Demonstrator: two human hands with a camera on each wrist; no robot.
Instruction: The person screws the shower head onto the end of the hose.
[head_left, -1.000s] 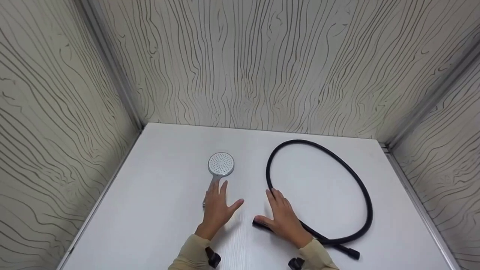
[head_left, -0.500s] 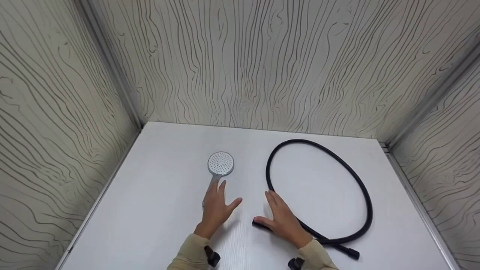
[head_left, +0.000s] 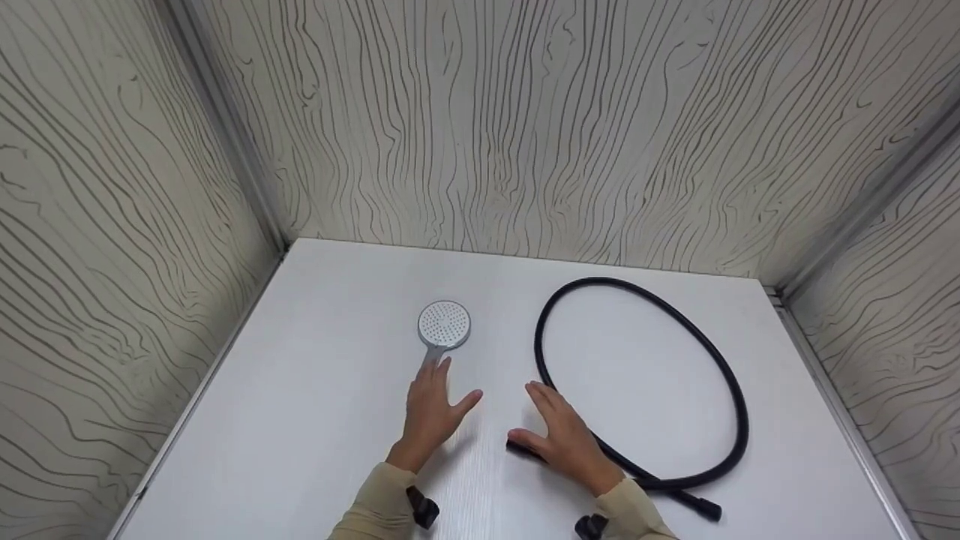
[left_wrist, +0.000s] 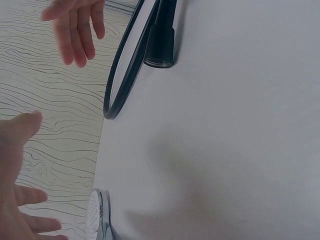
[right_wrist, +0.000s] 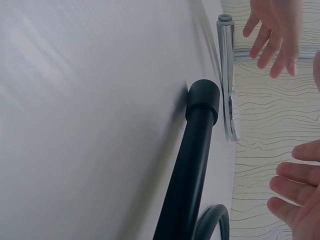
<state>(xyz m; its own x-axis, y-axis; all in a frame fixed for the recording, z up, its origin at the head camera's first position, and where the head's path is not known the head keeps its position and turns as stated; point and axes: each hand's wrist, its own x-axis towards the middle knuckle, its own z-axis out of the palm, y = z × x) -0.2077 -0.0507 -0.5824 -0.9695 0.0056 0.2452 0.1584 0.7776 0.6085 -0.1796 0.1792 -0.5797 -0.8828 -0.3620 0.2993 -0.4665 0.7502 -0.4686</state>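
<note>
Handheld shower head [head_left: 444, 325] lies just L of ctr in head view, spray face up, handle running down-frame, mostly hidden by L hand [head_left: 431, 409]; its threaded end [right_wrist: 225, 19] shows upper R in R wrist view. Blk shower hose [head_left: 599, 281] lies R of ctr, 1 big loop, crossing itself at lower R; near end collar [head_left: 517, 448] is btm ctr, partly behind R thumb; far end collar [head_left: 707, 510] at lower R.

L hand hovers over the handle, gap btwn them visible in R wrist view; fingers straight, a bit apart, thumb spread wide twd ctr. R hand [head_left: 566, 439] hovers over hose nr the near collar, also clear of it; fingers nearly straight & close tog., thumb held away to the L.

Beige sleeves [head_left: 375, 502] at btm edge, w/ blk device [head_left: 424, 510] at L wrist, similar at R.

All on white tabletop [head_left: 322, 322]; wood-grain back panel [head_left: 480, 135] fills top, metal corner strip [head_left: 217, 127] upper L.
</note>
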